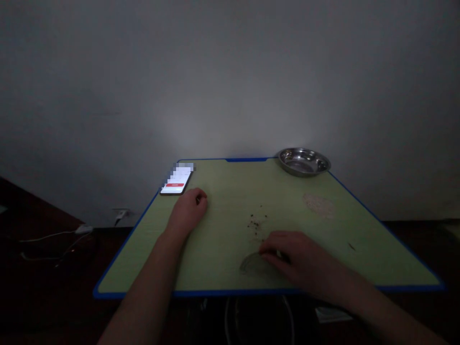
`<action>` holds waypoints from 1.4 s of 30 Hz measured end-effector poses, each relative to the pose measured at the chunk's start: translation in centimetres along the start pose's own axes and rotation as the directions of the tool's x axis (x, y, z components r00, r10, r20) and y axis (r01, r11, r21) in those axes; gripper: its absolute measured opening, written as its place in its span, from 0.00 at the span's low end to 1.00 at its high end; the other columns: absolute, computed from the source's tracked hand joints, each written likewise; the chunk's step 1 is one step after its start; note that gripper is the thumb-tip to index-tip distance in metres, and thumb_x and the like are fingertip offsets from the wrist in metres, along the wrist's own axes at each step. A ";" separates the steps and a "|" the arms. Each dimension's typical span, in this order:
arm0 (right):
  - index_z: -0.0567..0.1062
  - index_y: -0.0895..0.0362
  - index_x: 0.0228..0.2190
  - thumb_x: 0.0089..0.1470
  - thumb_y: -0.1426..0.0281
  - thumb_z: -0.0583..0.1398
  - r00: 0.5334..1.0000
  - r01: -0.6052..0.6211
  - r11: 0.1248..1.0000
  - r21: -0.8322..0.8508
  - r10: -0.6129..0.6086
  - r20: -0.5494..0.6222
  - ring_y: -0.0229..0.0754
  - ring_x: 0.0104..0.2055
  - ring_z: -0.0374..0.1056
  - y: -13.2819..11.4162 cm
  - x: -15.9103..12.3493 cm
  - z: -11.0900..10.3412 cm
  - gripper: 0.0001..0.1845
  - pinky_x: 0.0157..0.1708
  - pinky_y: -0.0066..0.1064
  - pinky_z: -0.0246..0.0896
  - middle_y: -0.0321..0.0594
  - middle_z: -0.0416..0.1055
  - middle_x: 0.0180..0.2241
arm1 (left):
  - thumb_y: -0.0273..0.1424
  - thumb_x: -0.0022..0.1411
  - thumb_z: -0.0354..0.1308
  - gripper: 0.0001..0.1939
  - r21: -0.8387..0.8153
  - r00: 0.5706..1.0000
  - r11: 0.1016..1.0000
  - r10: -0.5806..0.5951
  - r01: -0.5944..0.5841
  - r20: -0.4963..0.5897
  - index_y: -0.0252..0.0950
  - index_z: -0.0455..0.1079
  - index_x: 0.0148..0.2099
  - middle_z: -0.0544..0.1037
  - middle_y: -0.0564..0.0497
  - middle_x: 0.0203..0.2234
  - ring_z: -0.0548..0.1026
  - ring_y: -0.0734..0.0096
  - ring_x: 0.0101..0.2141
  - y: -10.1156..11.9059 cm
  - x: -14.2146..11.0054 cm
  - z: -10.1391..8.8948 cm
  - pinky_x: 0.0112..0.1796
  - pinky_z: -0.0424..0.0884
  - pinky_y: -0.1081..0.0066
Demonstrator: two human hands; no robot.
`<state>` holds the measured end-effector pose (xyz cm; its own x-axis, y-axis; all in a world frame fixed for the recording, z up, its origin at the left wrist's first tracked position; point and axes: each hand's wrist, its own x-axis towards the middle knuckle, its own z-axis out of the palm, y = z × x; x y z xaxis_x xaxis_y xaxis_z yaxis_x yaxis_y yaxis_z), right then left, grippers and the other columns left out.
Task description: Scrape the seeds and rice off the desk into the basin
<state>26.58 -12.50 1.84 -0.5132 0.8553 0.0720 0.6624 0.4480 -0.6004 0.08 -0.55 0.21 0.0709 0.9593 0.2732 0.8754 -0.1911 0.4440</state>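
Observation:
My left hand [190,208] rests on the green table top, just right of a lit phone [174,184]. Its fingers are curled into a loose fist, and nothing shows in them. Near the front edge my right hand [293,254] is low over the table, thumb and fingertips pinched together. Whatever they hold, if anything, is too small or hidden. Directly under and left of those fingertips lies a dim, curved-edged patch [250,263], whose nature I cannot tell. Several small dark bits [255,224] are scattered just beyond the right hand.
A shallow metal bowl [304,163] stands at the back right corner. In front of it is a pale, grainy patch [319,205]. A thin dark sliver [351,247] lies to the right. The table [223,249] has a blue rim and backs onto a wall.

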 end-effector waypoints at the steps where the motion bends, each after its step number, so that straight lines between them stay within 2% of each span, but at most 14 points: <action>1: 0.78 0.56 0.34 0.58 0.73 0.56 1.000 0.013 1.000 -0.007 -0.013 -0.002 0.38 0.35 0.69 -0.2 0.6 0.4 0.09 0.37 0.30 0.60 0.38 0.76 0.33 | 0.30 0.56 0.49 0.10 0.001 1.000 1.000 -0.003 0.003 -0.001 0.36 0.71 0.36 0.78 0.47 0.31 0.74 0.64 0.32 0.0 0.0 0.0 0.34 0.67 0.67; 6: 0.78 0.58 0.32 0.55 0.75 0.57 0.998 0.004 0.998 -0.068 -0.008 -0.059 0.39 0.33 0.69 0.4 3.9 0.2 0.08 0.36 0.30 0.58 0.40 0.76 0.32 | 0.31 0.56 0.48 0.10 -0.007 1.000 1.000 -0.008 0.008 0.003 0.36 0.71 0.36 0.77 0.47 0.31 0.74 0.64 0.32 -0.1 -0.1 -0.2 0.34 0.67 0.66; 13: 0.79 0.59 0.31 0.53 0.73 0.58 0.985 -0.133 0.987 -0.085 0.122 -0.125 0.39 0.30 0.69 4.7 7.5 -2.1 0.09 0.31 0.28 0.58 0.41 0.77 0.30 | 0.30 0.56 0.48 0.11 -0.018 1.000 1.000 -0.002 0.003 0.011 0.36 0.71 0.37 0.77 0.46 0.32 0.74 0.64 0.33 -0.2 -0.1 -0.1 0.35 0.67 0.66; 17: 0.79 0.60 0.30 0.52 0.71 0.58 0.972 -0.203 0.975 -0.086 0.190 -0.142 0.40 0.31 0.69 6.7 8.5 -3.1 0.09 0.31 0.29 0.58 0.43 0.77 0.30 | 0.30 0.56 0.48 0.11 -0.016 1.000 1.000 0.003 -0.002 0.018 0.35 0.70 0.37 0.77 0.45 0.33 0.74 0.63 0.34 0.0 -0.1 -0.1 0.35 0.67 0.66; 21: 0.78 0.60 0.29 0.52 0.71 0.57 0.961 -0.245 0.970 0.001 0.243 -0.136 0.37 0.26 0.66 7.5 9.0 -5.1 0.09 0.26 0.28 0.58 0.41 0.75 0.26 | 0.30 0.56 0.48 0.10 -0.010 1.000 1.000 -0.009 0.009 0.020 0.36 0.70 0.36 0.77 0.45 0.32 0.74 0.63 0.33 0.1 0.0 -0.2 0.35 0.67 0.66; 26: 0.77 0.60 0.28 0.53 0.69 0.57 0.919 -0.273 0.960 0.068 0.281 -0.276 0.35 0.22 0.63 9.3 9.2 -7.6 0.10 0.22 0.27 0.56 0.41 0.74 0.24 | 0.30 0.56 0.48 0.11 -0.001 1.000 1.000 0.000 0.000 0.023 0.36 0.71 0.36 0.77 0.45 0.31 0.74 0.63 0.33 0.1 0.1 -0.3 0.36 0.68 0.65; 30: 0.75 0.61 0.30 0.54 0.70 0.56 0.888 -0.382 0.918 0.106 0.397 -0.231 0.32 0.16 0.59 10.6 8.8 -7.2 0.09 0.16 0.26 0.54 0.39 0.72 0.23 | 0.31 0.55 0.48 0.11 -0.014 1.000 1.000 -0.003 0.003 0.020 0.36 0.71 0.36 0.77 0.45 0.32 0.74 0.63 0.33 0.1 0.0 -0.2 0.35 0.68 0.65; 33: 0.74 0.61 0.30 0.54 0.71 0.55 0.885 -0.413 0.905 0.098 0.425 -0.192 0.32 0.14 0.59 10.6 8.8 -6.1 0.09 0.15 0.26 0.53 0.35 0.68 0.19 | 0.31 0.56 0.48 0.11 -0.016 1.000 1.000 0.000 0.000 0.021 0.36 0.71 0.36 0.77 0.46 0.31 0.74 0.63 0.32 -0.1 0.0 -0.2 0.34 0.67 0.66; 38: 0.75 0.61 0.30 0.55 0.71 0.55 0.899 -0.400 0.915 0.047 0.402 -0.176 0.34 0.14 0.61 9.6 9.5 -4.9 0.09 0.16 0.25 0.55 0.33 0.65 0.14 | 0.31 0.56 0.48 0.11 -0.009 1.000 1.000 0.016 -0.016 0.017 0.36 0.71 0.36 0.77 0.46 0.31 0.74 0.63 0.33 -0.2 0.1 -0.1 0.35 0.67 0.66; 42: 0.77 0.61 0.31 0.53 0.72 0.58 0.930 -0.331 0.943 -0.029 0.321 -0.179 0.36 0.21 0.66 8.8 10.2 -4.3 0.08 0.23 0.27 0.59 0.40 0.72 0.21 | 0.31 0.57 0.48 0.11 -0.005 0.999 1.000 0.004 -0.004 0.034 0.35 0.71 0.37 0.77 0.45 0.32 0.74 0.62 0.34 0.1 0.0 -0.2 0.35 0.67 0.65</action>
<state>29.49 1.28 0.76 -0.1673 0.9858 0.0168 0.8107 0.1473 -0.5667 0.06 -0.59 0.41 0.0907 0.9651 0.2458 0.8729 -0.1959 0.4469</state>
